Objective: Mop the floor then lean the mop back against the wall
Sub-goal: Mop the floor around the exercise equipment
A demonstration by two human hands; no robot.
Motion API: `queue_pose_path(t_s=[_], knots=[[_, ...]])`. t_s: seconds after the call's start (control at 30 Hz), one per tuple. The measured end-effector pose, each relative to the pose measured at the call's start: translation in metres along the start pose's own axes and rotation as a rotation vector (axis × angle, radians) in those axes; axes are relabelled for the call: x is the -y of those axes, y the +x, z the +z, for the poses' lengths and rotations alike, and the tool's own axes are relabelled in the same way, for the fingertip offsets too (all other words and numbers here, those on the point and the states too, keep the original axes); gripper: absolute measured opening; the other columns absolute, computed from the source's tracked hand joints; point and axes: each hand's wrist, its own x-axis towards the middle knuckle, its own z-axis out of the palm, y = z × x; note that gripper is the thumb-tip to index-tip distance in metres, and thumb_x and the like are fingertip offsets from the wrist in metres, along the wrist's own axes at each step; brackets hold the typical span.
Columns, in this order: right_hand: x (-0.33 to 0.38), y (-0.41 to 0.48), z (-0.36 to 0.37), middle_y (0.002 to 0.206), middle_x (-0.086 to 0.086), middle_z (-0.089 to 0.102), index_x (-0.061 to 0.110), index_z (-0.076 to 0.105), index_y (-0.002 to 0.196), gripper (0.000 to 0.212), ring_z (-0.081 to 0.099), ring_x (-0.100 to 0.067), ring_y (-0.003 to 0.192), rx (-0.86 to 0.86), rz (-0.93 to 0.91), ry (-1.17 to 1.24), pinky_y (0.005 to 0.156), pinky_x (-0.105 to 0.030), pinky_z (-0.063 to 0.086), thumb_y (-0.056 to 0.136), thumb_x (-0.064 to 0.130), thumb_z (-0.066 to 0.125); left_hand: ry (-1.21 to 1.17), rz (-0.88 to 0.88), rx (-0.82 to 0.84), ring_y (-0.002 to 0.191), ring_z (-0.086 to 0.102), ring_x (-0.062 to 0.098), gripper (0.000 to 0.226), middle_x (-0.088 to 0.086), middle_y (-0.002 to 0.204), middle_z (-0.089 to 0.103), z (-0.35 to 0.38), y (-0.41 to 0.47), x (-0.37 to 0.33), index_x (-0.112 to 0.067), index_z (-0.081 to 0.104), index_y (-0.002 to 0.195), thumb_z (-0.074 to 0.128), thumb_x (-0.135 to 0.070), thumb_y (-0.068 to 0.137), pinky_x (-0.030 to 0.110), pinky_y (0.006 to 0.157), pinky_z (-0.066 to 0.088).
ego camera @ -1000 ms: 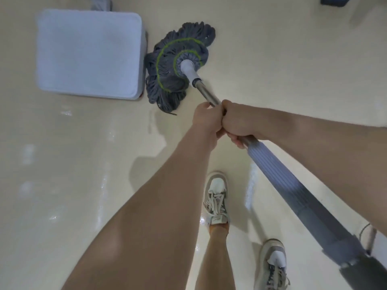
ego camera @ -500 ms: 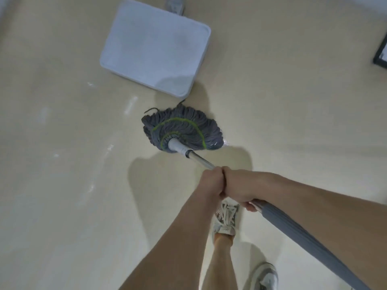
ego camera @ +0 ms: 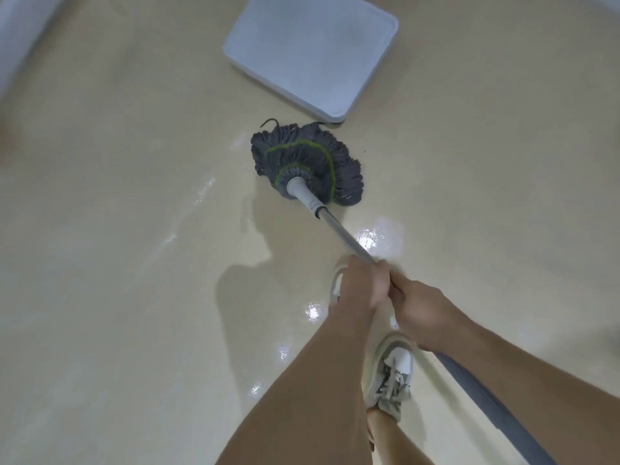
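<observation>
A grey string mop head with green stitching (ego camera: pixel 307 162) lies flat on the cream floor (ego camera: pixel 117 229), just in front of a white square box. Its metal pole (ego camera: pixel 342 233) runs down and right into both my fists. My left hand (ego camera: pixel 360 285) is closed around the pole, nearer the mop head. My right hand (ego camera: pixel 421 312) grips it directly behind, touching the left. The grey foam grip (ego camera: pixel 486 401) of the handle continues to the lower right corner. Wet streaks shine on the floor left of the pole.
A white square box (ego camera: pixel 312 52) sits on the floor at the top centre, its near corner almost touching the mop strands. A pale wall or skirting (ego camera: pixel 20 35) shows at the top left. My two sneakers (ego camera: pixel 391 374) stand under my hands.
The mop head came off the side of the box and was pulled back in front of it. The view has swung, so the box now sits further right. Both hands keep their grip.
</observation>
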Motion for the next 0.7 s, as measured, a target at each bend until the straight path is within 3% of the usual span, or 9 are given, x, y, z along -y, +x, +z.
queue_pose_path(t_s=[0.1,0.2,0.27,0.4,0.53,0.7], knots=[[0.014,0.006,0.001,0.069,-0.003,0.05,0.02,0.051,0.127,0.034,0.049,-0.02,0.048,0.018,0.056,-0.024,0.043,-0.027,0.041,0.102,0.019,0.029,-0.03,-0.006,0.008,0.079,0.058,0.028,0.034,0.012,0.089,0.063,-0.013,0.005,-0.002,0.001,0.059,0.113,0.052,-0.026,0.094,0.035,0.073,0.047],[0.041,0.027,0.012,0.069,-0.011,0.053,0.016,0.05,0.119,0.03,0.048,-0.022,0.038,0.046,0.059,-0.035,0.039,-0.025,0.039,0.099,0.013,0.028,-0.014,0.043,-0.033,0.095,0.067,0.037,0.027,0.013,0.086,0.062,-0.045,0.018,-0.005,0.001,0.06,0.101,0.053,-0.023,0.094,0.04,0.084,0.052],[0.059,0.041,0.018,0.07,-0.012,0.054,0.015,0.049,0.116,0.028,0.046,-0.021,0.033,0.029,0.041,-0.056,0.037,-0.025,0.039,0.099,0.014,0.027,-0.012,0.063,-0.045,0.104,0.067,0.039,0.03,0.02,0.097,0.069,-0.066,0.03,-0.01,0.003,0.062,0.104,0.055,-0.024,0.092,0.041,0.087,0.053],[0.11,0.071,0.03,0.061,-0.011,0.051,0.02,0.048,0.122,0.03,0.044,-0.021,0.034,0.018,0.023,0.007,0.037,-0.024,0.039,0.102,0.022,0.026,0.008,0.075,-0.055,0.1,0.067,0.034,0.03,0.013,0.099,0.069,-0.118,0.066,-0.025,-0.001,0.06,0.103,0.057,-0.027,0.09,0.034,0.08,0.051],[0.184,0.116,0.055,0.054,-0.011,0.048,0.014,0.049,0.118,0.03,0.045,-0.026,0.038,0.027,-0.024,0.021,0.043,-0.03,0.042,0.102,0.022,0.025,-0.024,0.087,-0.099,0.098,0.065,0.033,0.045,0.014,0.113,0.068,-0.196,0.111,-0.036,0.0,0.053,0.125,0.055,-0.03,0.091,0.035,0.078,0.05],[0.287,0.165,0.115,0.062,-0.017,0.057,0.013,0.045,0.114,0.028,0.054,-0.031,0.052,0.072,-0.074,-0.087,0.051,-0.035,0.047,0.095,0.01,0.025,-0.153,0.135,-0.21,0.098,0.066,0.036,0.043,0.011,0.103,0.065,-0.313,0.153,-0.015,-0.002,0.054,0.12,0.055,-0.031,0.088,0.036,0.072,0.049]])
